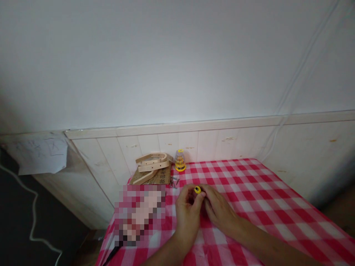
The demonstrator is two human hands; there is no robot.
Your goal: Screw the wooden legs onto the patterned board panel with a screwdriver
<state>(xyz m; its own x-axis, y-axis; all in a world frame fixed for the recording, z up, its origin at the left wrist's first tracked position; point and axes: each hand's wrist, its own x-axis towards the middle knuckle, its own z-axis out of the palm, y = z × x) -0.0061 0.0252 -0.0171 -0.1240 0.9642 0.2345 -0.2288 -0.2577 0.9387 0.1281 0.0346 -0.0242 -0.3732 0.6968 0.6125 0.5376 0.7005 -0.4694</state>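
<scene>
Both my hands rest together on a table covered with a red and white checked cloth (249, 192). My left hand (188, 212) is curled, its thumb and fingers pinching a small yellow-capped tool (197, 190) that points up between the hands. My right hand (217, 208) lies against the left one, fingers bent toward the same tool; what it grips is hidden.
At the table's far left corner lie curved wooden pieces (152, 162) on a flat brown board (158, 177). A clear yellow-topped bit holder (180, 160) stands beside them, with small metal screws (174, 181) in front. White panelled wall behind; a blurred patch lies left of my hands.
</scene>
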